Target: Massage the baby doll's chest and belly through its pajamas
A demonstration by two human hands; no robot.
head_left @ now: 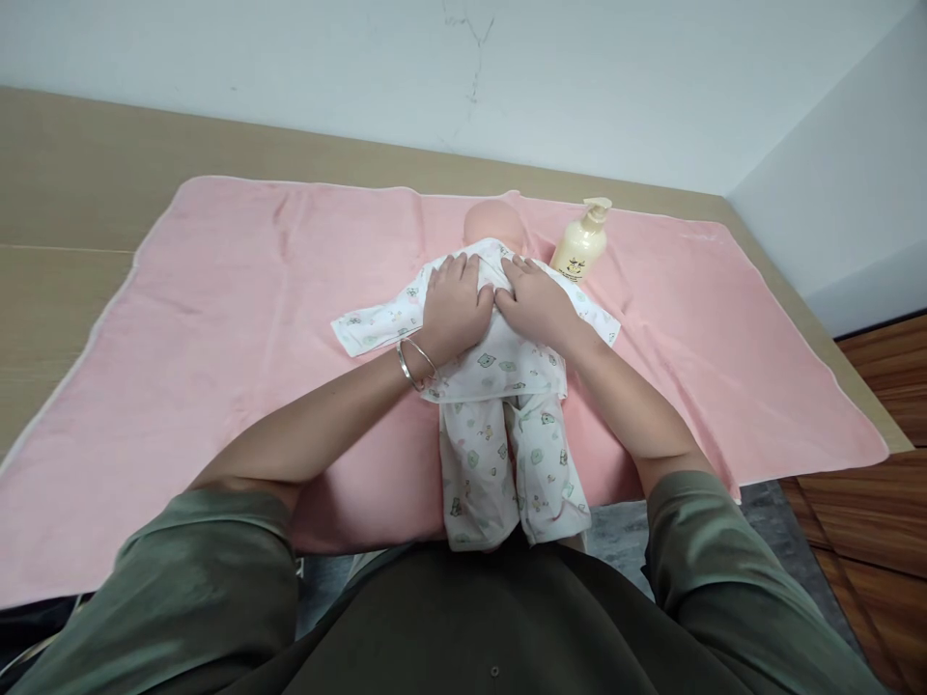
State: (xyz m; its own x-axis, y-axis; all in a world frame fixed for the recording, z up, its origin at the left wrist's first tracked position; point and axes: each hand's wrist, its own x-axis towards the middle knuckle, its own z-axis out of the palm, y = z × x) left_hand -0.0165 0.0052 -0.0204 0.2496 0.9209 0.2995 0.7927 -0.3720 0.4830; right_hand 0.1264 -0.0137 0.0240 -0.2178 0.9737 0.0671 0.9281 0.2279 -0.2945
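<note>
A baby doll (493,220) lies on the pink blanket, its bald head toward the wall and its face not showing. It wears a white printed top (499,372) and matching trousers (474,473), whose leg ends reach the near edge by my body. My left hand (456,304) rests flat on the upper left of the top, fingers stretched out. Beside it my right hand (534,301) lies flat on the upper right, fingers extended. The two thumbs nearly meet in the middle. Two thin bangles (414,363) circle my left wrist.
A pale yellow pump bottle (581,239) leans or stands just right of the doll's head. The pink blanket (217,319) covers most of the wooden table (65,193). A white wall (362,77) runs behind it, and brown wooden drawers (869,541) are at the right.
</note>
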